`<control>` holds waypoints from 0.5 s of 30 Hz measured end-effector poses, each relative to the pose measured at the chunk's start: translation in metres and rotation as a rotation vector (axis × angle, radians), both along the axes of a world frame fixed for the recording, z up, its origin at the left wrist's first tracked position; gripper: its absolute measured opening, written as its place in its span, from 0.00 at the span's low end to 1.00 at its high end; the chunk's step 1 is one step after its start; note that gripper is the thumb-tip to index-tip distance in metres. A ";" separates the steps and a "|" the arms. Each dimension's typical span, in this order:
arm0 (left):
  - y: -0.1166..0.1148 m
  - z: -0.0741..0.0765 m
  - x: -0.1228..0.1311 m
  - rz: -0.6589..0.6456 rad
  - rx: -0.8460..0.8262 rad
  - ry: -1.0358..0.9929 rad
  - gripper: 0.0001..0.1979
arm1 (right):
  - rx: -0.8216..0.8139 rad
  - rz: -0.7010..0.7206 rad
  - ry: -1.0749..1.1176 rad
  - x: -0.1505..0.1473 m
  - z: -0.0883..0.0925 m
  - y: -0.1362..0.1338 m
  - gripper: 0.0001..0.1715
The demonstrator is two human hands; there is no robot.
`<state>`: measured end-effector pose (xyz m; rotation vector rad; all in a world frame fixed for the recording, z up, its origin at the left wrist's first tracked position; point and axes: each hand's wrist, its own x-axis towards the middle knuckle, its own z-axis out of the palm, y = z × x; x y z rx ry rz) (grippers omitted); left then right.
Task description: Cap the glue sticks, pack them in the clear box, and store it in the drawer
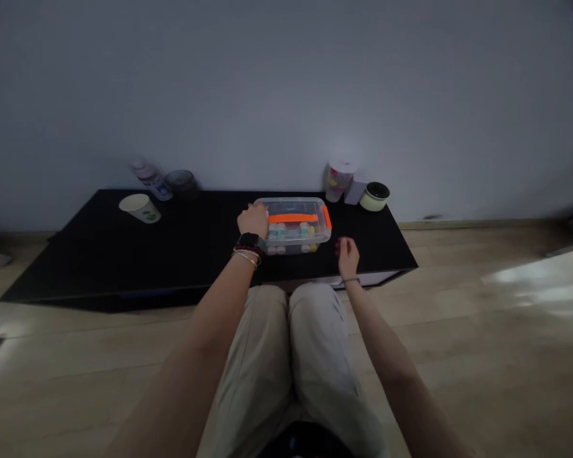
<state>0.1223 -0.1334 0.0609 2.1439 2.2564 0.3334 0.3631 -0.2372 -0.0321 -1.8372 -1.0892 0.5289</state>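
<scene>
a seated person leans over a low black bench (124, 267), both bare arms reaching out past beige trousers (286, 337). a clear plastic storage box (293, 226) with an orange strip and an orange end clip sits near the middle of the bench, directly ahead of the knees, where either hand can reach it. the left grip (253, 220), with a black wristwatch (249, 240) and stacked bracelets (246, 256) at its wrist, is cupped over the box's left end, its fingers curled down onto the rim; this view cannot show whether it is firmly clasped. the right grip (347, 257), with a thin band (351, 280) at its wrist, hangs near the box's right end without touching it, half open with loosely curled fingers and holding nothing. rows of small capped containers (289, 232) show through the box wall. a paper cup (140, 208) lies on its side toward the left, while a bottle (151, 180) and a dark roll of tape (180, 183) sit at the back. a spotted cup (339, 181), a small card (354, 192) and a pale green bowl (375, 196) stand at the far right, apparently kept beyond the box and out of the hands' way.
</scene>
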 end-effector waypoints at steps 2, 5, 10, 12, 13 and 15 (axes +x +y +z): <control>0.000 0.001 0.000 0.003 -0.007 0.005 0.23 | -0.010 -0.005 0.129 0.007 -0.028 -0.031 0.34; -0.001 0.003 0.001 0.007 -0.025 0.006 0.22 | -0.005 -0.029 0.177 0.012 -0.054 -0.058 0.34; -0.001 0.003 0.000 0.016 -0.031 0.020 0.23 | -0.098 -0.061 0.072 0.012 -0.073 -0.077 0.29; -0.001 0.002 0.000 0.019 -0.031 0.036 0.23 | -0.229 -0.003 0.064 0.013 -0.082 -0.087 0.26; -0.001 0.001 -0.001 0.019 -0.025 0.043 0.22 | -0.296 0.035 0.072 0.013 -0.086 -0.092 0.24; 0.000 0.000 -0.001 0.015 -0.009 0.053 0.22 | -0.387 0.086 0.089 0.014 -0.093 -0.102 0.22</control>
